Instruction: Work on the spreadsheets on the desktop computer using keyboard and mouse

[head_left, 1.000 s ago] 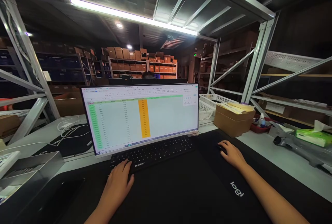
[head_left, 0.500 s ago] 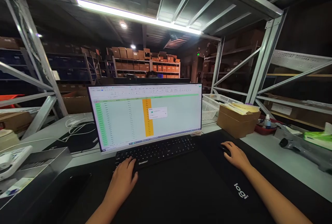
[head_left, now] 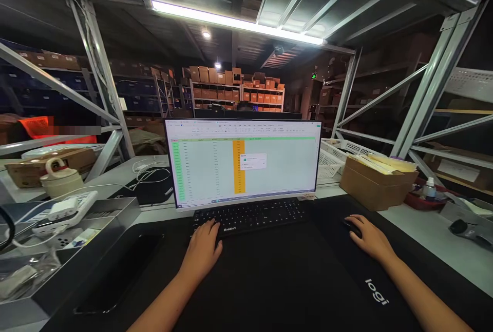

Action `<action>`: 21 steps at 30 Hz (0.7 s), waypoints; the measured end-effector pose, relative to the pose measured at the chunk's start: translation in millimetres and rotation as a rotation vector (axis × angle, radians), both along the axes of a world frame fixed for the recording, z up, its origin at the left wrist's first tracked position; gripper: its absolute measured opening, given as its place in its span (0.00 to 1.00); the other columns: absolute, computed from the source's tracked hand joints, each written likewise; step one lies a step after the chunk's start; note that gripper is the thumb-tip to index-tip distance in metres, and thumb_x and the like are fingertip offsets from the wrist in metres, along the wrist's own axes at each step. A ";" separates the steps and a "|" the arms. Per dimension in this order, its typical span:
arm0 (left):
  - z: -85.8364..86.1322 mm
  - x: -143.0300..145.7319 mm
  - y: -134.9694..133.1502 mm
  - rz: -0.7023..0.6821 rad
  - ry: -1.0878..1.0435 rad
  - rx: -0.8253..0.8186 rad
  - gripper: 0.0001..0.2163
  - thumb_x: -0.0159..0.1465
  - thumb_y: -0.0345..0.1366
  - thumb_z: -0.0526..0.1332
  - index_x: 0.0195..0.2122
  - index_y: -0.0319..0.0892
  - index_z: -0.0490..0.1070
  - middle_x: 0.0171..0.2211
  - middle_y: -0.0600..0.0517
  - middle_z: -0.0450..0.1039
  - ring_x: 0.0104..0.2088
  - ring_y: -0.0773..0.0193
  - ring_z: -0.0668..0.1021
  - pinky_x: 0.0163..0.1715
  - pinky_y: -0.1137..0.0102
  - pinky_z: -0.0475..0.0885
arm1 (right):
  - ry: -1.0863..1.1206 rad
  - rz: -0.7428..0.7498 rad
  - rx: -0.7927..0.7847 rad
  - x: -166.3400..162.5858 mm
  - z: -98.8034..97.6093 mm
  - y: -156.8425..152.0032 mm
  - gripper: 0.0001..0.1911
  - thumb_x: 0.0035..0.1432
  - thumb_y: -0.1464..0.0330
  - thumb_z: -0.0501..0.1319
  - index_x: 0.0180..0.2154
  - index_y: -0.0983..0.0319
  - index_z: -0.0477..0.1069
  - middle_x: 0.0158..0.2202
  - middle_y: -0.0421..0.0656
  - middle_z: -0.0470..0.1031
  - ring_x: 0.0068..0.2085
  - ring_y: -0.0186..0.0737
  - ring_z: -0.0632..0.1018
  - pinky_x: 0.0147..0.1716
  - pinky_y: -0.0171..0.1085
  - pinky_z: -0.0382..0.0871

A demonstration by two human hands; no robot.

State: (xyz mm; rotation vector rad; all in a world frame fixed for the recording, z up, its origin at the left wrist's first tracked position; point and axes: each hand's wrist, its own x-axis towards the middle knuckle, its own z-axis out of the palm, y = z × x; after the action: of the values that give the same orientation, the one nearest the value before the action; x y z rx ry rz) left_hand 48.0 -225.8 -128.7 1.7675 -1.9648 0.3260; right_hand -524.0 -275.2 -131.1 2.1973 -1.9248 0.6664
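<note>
View swung left; loose left fingers (head_left: 208, 229) touch keyboard (head_left: 258, 216), right fingers (head_left: 358, 219) cup mouse (head_left: 352, 227).

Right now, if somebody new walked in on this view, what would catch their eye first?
Probably the bright monitor in the middle, with its orange column. Above it, a glowing tube light runs at a slant. Below, the left hand lies at the left end of the black keyboard, and the right hand is on the mouse.

Left hand (head_left: 203, 247) rests on the black Bosston keyboard (head_left: 265, 213), right hand (head_left: 370, 239) holds a computer mouse (head_left: 352, 228), monitor (head_left: 287, 180) on the far side shows a spreadsheet (head_left: 208, 168)
</note>
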 end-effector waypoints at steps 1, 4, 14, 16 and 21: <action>-0.2 0.0 -0.2 -0.002 -0.002 -0.002 0.22 0.64 0.35 0.52 0.59 0.37 0.68 0.61 0.40 0.67 0.62 0.47 0.68 0.63 0.50 0.63 | -0.001 0.004 -0.002 0.0 0.1 0.1 0.23 0.58 0.61 0.54 0.54 0.51 0.71 0.59 0.43 0.69 0.55 0.47 0.75 0.53 0.47 0.71; 0.8 -0.3 0.0 -0.001 -0.018 0.007 0.22 0.64 0.35 0.52 0.59 0.36 0.67 0.61 0.39 0.66 0.62 0.47 0.68 0.63 0.50 0.63 | -0.002 0.000 0.006 0.3 0.9 0.7 0.23 0.58 0.61 0.53 0.54 0.52 0.70 0.60 0.43 0.68 0.55 0.47 0.75 0.53 0.46 0.71; 1.1 1.3 -0.4 0.000 -0.009 0.029 0.23 0.64 0.35 0.52 0.60 0.37 0.67 0.62 0.41 0.66 0.63 0.48 0.67 0.64 0.52 0.62 | -0.010 -0.005 0.013 -1.2 -1.0 -1.2 0.23 0.58 0.61 0.53 0.55 0.51 0.70 0.59 0.43 0.68 0.56 0.47 0.74 0.54 0.47 0.70; -0.2 1.7 -0.9 -0.001 0.001 0.022 0.23 0.64 0.35 0.52 0.59 0.37 0.67 0.62 0.41 0.66 0.63 0.48 0.67 0.64 0.51 0.61 | -0.020 0.002 0.007 -1.6 -1.5 -1.5 0.23 0.57 0.61 0.53 0.55 0.51 0.70 0.59 0.43 0.69 0.56 0.48 0.74 0.55 0.47 0.69; 0.3 1.2 0.1 0.000 -0.004 0.030 0.23 0.64 0.36 0.51 0.59 0.37 0.67 0.62 0.40 0.66 0.63 0.47 0.67 0.64 0.50 0.61 | -0.008 -0.008 0.025 -1.2 -0.6 -0.5 0.23 0.59 0.61 0.52 0.55 0.51 0.70 0.60 0.43 0.68 0.56 0.47 0.74 0.53 0.47 0.70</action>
State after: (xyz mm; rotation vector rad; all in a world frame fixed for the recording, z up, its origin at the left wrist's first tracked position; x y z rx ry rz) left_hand 49.2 -225.7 -128.3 1.7870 -1.9822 0.3021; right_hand -525.2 -275.8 -131.7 2.2044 -1.9555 0.6546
